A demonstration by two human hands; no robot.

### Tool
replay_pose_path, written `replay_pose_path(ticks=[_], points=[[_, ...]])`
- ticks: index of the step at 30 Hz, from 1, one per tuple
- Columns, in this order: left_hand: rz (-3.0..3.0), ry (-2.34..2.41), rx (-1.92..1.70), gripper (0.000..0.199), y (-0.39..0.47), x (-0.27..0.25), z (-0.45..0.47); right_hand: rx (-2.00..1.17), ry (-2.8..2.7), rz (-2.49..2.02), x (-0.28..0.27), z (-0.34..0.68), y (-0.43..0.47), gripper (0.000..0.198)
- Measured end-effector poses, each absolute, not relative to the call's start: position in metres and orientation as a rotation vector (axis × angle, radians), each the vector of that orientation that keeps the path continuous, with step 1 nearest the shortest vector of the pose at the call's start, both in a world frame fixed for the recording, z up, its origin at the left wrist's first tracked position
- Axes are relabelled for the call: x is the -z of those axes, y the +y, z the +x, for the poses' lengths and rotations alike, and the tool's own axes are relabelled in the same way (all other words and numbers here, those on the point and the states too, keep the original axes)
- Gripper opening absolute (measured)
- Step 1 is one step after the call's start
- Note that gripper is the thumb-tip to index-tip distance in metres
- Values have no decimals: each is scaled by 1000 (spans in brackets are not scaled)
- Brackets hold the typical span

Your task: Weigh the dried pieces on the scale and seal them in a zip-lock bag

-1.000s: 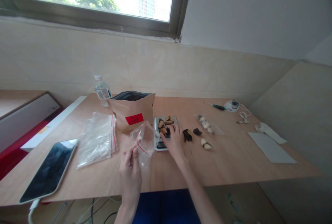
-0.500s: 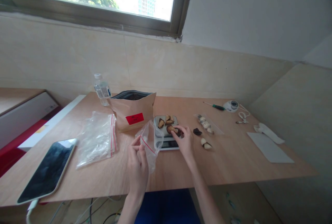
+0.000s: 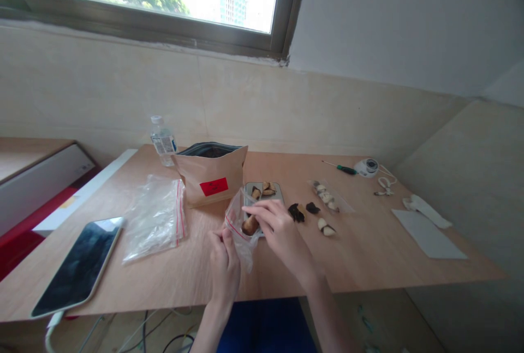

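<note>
My left hand (image 3: 225,260) pinches the edge of a small clear zip bag (image 3: 246,252) with a red seal line. Close by on the right, my right hand (image 3: 282,233) is closed on a brown dried mushroom (image 3: 249,226) at the bag's mouth; its fingertips partly cover the mushroom. Behind the bag, a small digital scale (image 3: 278,192) carries pale-brown dried mushroom pieces (image 3: 268,188). Its display is hidden by the bag and my right hand. Right of the scale, dark dried pieces (image 3: 296,213) and a white-and-dark piece (image 3: 326,227) lie on the table.
A kraft pouch (image 3: 216,175) stands open behind the hands, beside a water bottle (image 3: 164,143). Clear zip bags (image 3: 155,219) and a phone (image 3: 79,265) lie left. Rightward are a filled bag (image 3: 326,197), a screwdriver (image 3: 346,169), a camera (image 3: 366,167) and white card (image 3: 428,233).
My right hand has moved left from the scale to the bag's mouth with the mushroom. The dark piece it covered now shows. My left hand and the bag have shifted slightly right.
</note>
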State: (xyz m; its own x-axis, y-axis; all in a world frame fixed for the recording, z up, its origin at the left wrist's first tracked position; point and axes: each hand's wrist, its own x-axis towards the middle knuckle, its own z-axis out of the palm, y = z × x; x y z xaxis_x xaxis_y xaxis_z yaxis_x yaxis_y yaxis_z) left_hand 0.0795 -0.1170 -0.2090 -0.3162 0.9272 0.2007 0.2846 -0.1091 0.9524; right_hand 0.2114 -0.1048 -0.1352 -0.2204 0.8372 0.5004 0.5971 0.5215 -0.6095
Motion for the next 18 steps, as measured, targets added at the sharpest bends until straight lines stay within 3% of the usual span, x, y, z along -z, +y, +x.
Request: replay_pose_path(ticks=[6,12,18], points=[[1177,1487,-1484,41,-119,211,78,-606,-1938,-963,123,211,-100,27],[776,1108,-1539,35,-116,215,77,-264,-1769,-1354,177,236,-39,26],[829,1186,-1559,31,-126,219,78,-51,-1944,-1732,220,237,-5,47]])
